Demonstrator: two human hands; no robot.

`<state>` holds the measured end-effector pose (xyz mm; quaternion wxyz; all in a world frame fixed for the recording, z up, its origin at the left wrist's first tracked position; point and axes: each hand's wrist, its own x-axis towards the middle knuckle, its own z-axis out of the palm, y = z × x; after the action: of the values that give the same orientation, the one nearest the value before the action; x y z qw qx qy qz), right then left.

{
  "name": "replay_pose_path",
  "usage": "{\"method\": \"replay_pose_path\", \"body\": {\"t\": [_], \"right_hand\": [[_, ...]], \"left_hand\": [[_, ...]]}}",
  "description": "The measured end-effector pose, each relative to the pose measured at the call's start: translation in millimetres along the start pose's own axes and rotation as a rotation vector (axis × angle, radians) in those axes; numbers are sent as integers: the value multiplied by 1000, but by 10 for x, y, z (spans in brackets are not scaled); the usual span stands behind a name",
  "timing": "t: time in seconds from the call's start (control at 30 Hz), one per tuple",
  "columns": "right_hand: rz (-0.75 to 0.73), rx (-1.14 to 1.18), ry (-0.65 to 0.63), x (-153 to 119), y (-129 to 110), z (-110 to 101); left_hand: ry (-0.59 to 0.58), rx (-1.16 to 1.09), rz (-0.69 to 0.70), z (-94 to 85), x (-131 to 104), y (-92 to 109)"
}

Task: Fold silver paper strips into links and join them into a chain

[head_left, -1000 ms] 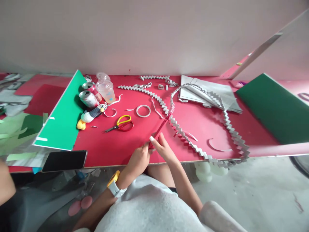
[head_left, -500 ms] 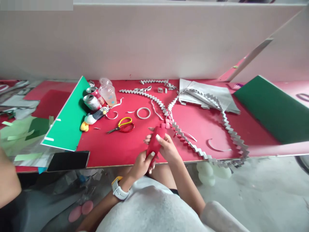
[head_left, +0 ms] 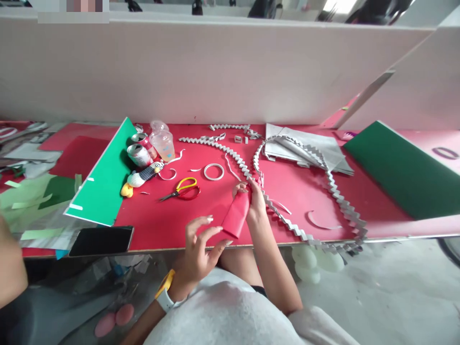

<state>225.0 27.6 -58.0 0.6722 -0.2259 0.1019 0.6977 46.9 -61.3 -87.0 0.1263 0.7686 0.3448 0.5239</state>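
A folded red paper piece (head_left: 236,215) is held at its upper end by my right hand (head_left: 256,203), whose fingers wrap round it near the joined end of a zigzag chain. My left hand (head_left: 201,249) is just left of the paper's lower end, fingers spread, holding nothing. The folded grey paper chain (head_left: 338,191) loops over the red table (head_left: 154,225) to the right, with one arm running up to the left. Yellow-and-red scissors (head_left: 183,189) lie left of the paper, below a white ring (head_left: 213,172).
A green board (head_left: 102,177), two cans (head_left: 139,155), a plastic cup (head_left: 163,143) and a penguin toy (head_left: 142,177) stand or lie at left. A black phone (head_left: 101,239) is at the front edge. Grey sheets (head_left: 305,148) and another green board (head_left: 406,172) are right. Someone's arm (head_left: 10,261) shows far left.
My left hand has let go of the red paper and moved down-left, its fingers spreading. My right hand has shifted up to the paper's upper end. The paper now looks flatter.
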Motion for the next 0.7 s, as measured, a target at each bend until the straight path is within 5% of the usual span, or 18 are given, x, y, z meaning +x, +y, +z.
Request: {"method": "replay_pose_path", "body": {"t": [0.1,0.23,0.4,0.53,0.7], "right_hand": [[19,27,102,113,8,12],[-16,8,70,150,38,10],[-74,-50,-136,101,-1,19],[-187,-168,-335,24,-20,34],[-224,-255,-332,-44,24,22]], "left_hand": [[19,223,158,10,195,45],[-9,310,186,9,280,23],[-73,413,276,55,1,-123],[-197,439,211,193,-237,-199],[-177,317,167,200,-201,-202]]}}
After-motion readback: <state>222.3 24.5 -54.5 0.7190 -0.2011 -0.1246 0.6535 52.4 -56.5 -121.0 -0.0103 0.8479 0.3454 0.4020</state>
